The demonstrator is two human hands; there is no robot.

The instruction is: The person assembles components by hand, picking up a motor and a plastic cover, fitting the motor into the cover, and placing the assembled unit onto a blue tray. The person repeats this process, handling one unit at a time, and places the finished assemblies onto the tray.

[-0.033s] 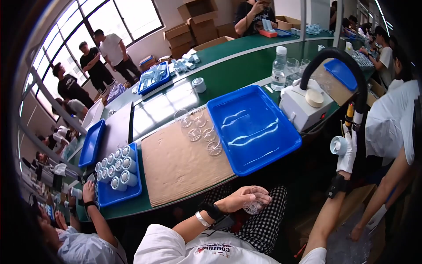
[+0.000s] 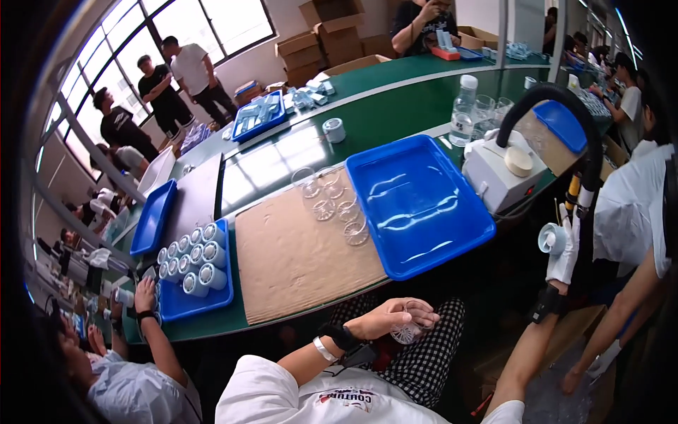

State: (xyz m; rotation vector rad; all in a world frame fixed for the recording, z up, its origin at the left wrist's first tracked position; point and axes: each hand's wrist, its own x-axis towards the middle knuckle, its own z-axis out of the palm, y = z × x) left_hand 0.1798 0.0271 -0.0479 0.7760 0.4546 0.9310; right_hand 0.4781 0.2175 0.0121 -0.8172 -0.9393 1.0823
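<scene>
My left hand (image 2: 395,319) is over my lap, below the table's front edge, with its fingers closed on a clear round plastic piece (image 2: 407,332). My right hand (image 2: 565,249), in a white glove with a black wrist strap, is raised at the right and grips a small pale round part (image 2: 551,238) just under the nozzle (image 2: 575,196) of a black hose (image 2: 558,95). Several more clear round pieces (image 2: 332,201) lie on a brown cardboard sheet (image 2: 296,265). Beside the sheet is a wide blue tray (image 2: 417,205).
A white box machine (image 2: 498,173) feeds the hose. A blue tray of white cylinders (image 2: 194,265) sits at the left, with a co-worker's hand (image 2: 145,293) beside it. A water bottle (image 2: 462,113) and tape roll (image 2: 333,129) stand behind. Other people work along the green table (image 2: 381,120).
</scene>
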